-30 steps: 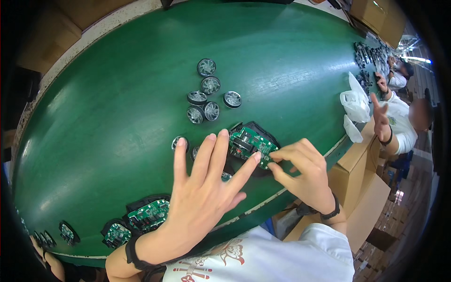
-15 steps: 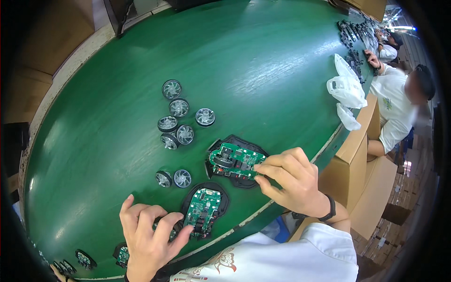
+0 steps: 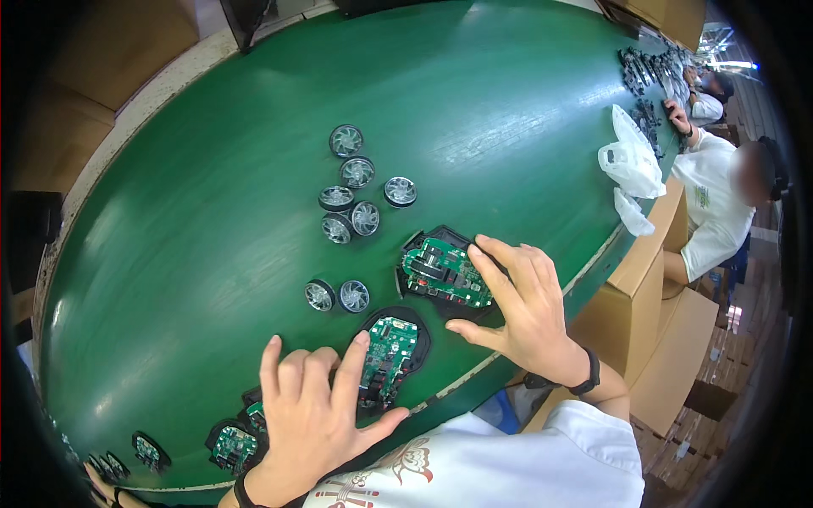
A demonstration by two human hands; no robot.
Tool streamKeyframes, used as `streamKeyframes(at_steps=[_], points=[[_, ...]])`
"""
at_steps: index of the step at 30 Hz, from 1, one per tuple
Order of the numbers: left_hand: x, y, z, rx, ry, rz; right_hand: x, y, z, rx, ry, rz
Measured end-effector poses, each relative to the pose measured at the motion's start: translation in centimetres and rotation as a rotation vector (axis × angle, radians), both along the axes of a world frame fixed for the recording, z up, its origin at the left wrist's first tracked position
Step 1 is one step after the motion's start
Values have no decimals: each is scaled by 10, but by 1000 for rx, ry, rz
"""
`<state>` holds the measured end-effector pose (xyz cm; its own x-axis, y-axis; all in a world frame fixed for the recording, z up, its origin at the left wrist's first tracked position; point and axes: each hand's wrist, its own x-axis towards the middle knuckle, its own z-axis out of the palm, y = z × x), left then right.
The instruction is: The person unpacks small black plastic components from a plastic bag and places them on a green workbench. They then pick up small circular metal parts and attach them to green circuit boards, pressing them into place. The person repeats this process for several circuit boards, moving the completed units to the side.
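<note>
Two green circuit boards in black mouse-shaped bases lie on the green table before me. My left hand [image 3: 318, 406] reaches over the nearer board [image 3: 389, 351], fingers spread and thumb apart, index fingertip at its left edge; it hides part of the lower end. My right hand [image 3: 525, 309] is open beside the farther board [image 3: 449, 275], index and middle fingers at its upper right edge, thumb below and apart from it. A dark wheel [image 3: 426, 268] stands on that farther board. Several loose wheels with clear spokes and black rims [image 3: 365, 218] lie beyond.
More board-and-base units [image 3: 233, 444] lie at the lower left, partly behind my left hand. White plastic bags [image 3: 631, 165] lie at the right edge, near dark parts [image 3: 639, 72]. Cardboard boxes [image 3: 631, 288] stand beside the table. Other people sit along the right; a hand shows at lower left.
Both hands have opened wider. My right fingers have shifted from the farther board's right end to its upper edge; the left has moved right over the nearer board. The whole view has shifted somewhat.
</note>
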<state>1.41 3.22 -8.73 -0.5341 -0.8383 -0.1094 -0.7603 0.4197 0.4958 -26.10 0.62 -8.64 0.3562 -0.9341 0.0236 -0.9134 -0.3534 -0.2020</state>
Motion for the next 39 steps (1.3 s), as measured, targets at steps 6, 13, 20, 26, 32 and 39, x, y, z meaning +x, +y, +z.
streamKeyframes(at_steps=[6, 13, 20, 26, 32, 39], points=[[-5, 4, -1, -3, -4, -45, -33, -22, 3, -85, 173, -143], [-15, 4, 6, -41, 14, -152, -88, -157, -14, -227, 420, -272], [-12, -19, 3, -271, -129, -205, -124, -215, -37, -251, 462, -463], [21, -25, 2, -222, -47, -202, -105, -185, -23, -356, 384, -436], [40, -25, 3, -201, -10, -156, -3, -111, 18, -93, -96, 94], [48, -9, 2, -174, 26, 68, 38, -82, -3, -33, -59, 70]])
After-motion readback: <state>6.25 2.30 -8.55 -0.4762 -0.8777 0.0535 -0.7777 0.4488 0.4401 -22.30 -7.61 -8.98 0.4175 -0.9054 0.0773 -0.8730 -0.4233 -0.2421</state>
